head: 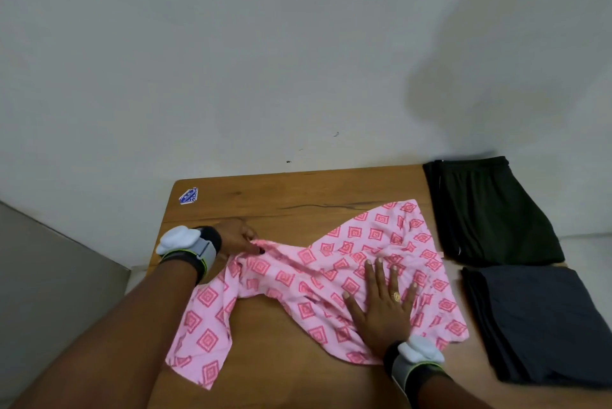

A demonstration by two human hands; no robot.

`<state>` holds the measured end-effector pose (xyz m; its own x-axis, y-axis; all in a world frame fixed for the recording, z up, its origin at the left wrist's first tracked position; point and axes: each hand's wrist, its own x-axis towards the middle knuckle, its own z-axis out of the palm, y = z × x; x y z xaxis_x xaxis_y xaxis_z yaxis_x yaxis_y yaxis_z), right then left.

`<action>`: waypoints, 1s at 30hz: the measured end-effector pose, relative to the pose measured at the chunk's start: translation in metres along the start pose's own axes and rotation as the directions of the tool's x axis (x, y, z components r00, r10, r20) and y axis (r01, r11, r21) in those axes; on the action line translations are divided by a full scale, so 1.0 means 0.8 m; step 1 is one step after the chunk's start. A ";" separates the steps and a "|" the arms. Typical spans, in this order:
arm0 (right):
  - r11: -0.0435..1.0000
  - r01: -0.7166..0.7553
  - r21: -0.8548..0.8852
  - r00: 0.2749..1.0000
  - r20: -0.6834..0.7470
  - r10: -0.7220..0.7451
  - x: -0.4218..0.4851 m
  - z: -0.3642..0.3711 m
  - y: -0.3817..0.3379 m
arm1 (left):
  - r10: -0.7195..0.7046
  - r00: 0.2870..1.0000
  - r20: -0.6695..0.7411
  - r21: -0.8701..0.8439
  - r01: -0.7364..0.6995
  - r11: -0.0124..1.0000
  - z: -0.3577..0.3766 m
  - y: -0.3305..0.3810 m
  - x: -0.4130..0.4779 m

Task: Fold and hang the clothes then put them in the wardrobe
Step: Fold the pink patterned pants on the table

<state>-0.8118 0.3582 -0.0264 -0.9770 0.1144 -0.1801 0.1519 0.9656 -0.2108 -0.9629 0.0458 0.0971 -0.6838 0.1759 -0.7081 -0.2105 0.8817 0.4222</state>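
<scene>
A pink garment (331,263) with a red diamond print lies crumpled across the wooden table (265,206). My left hand (238,238) pinches a bunched edge of the garment at its far left side. Palm down with fingers spread, my right hand (384,302) presses flat on the right part of the cloth. Part of the garment hangs toward the table's near left. Both wrists wear bands with white sensors.
A folded dark green garment (490,213) lies at the table's far right. A folded dark grey garment (543,322) lies just in front of it. A blue sticker (188,195) marks the table's far left corner. A white wall stands behind the table.
</scene>
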 end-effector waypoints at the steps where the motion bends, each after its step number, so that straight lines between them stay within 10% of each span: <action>1: 1.000 0.007 -0.008 1.000 -0.006 -0.007 0.001 0.002 0.002 | 0.012 0.999 -0.039 -0.079 -0.015 0.997 -0.007 0.000 0.001; 7: 0.990 0.124 -0.063 0.992 -0.003 -0.124 0.005 -0.006 0.010 | 0.091 0.927 -0.365 -0.062 -0.121 0.991 -0.050 -0.001 0.009; 12: 0.926 0.365 -0.100 0.929 0.110 -0.354 0.044 -0.023 0.027 | -0.059 0.501 -0.863 0.000 0.118 0.993 -0.023 -0.011 0.016; 14: 0.900 0.422 -0.111 0.902 0.154 -0.404 0.071 -0.041 0.032 | -0.107 0.437 -0.893 -0.049 0.142 0.989 0.009 -0.013 0.011; 18: 0.987 0.157 0.034 0.987 -0.021 -0.156 0.094 -0.078 0.003 | 0.175 0.689 -0.703 0.288 0.050 0.956 0.100 -0.018 -0.002; 21: 0.978 -0.018 0.209 0.963 -0.259 0.073 0.073 -0.079 -0.043 | 0.039 0.836 -0.547 0.244 0.115 0.963 0.146 -0.032 -0.012; 24: 0.965 -0.163 0.207 0.986 0.015 0.163 0.045 -0.054 -0.072 | -0.028 0.825 -0.564 0.153 0.138 0.978 0.173 -0.032 -0.033; 30: 0.946 0.307 0.107 0.915 0.240 -0.324 0.093 -0.063 -0.018 | -0.068 0.986 0.149 -0.114 0.085 0.990 0.177 -0.025 -0.079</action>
<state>-0.8943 0.3645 0.0119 -0.9073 -0.2641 -0.3272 -0.1397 0.9233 -0.3578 -0.8166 0.0792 0.0533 -0.5561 0.1789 -0.8116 -0.3462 0.8380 0.4219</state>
